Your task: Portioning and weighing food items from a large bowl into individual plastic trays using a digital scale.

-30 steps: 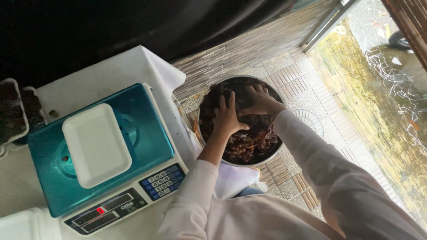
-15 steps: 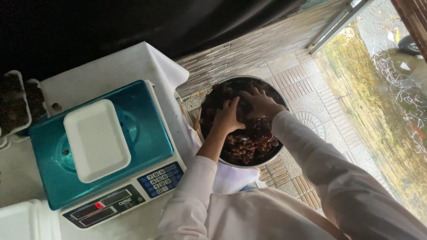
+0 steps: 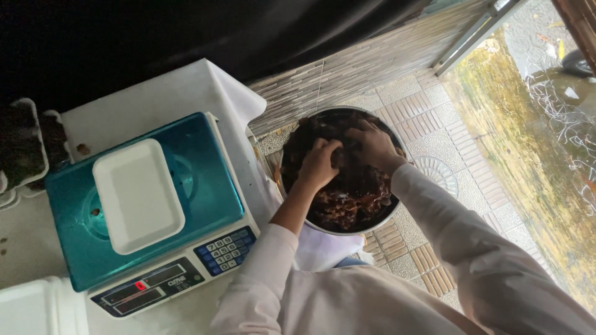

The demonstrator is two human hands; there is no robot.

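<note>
A round metal bowl (image 3: 397, 214) stands on the tiled floor beside the table, full of dark brown sticky pieces (image 3: 351, 198). Both my hands are down in it. My left hand (image 3: 320, 162) has its fingers curled into the dark pieces. My right hand (image 3: 372, 146) lies just right of it, fingers closed on the same heap. On the table, an empty white foam tray (image 3: 136, 195) rests on the teal platform of a digital scale (image 3: 205, 186).
A white cloth covers the table (image 3: 161, 93). White trays with dark contents (image 3: 25, 149) sit at the left edge. Another white foam container (image 3: 34, 310) is at the bottom left. A floor drain (image 3: 437, 174) lies right of the bowl; wet mossy ground runs along the right.
My hands have shifted slightly within the bowl, closing together on the dark pieces. The view has drifted a little; the scale and tray stay put.
</note>
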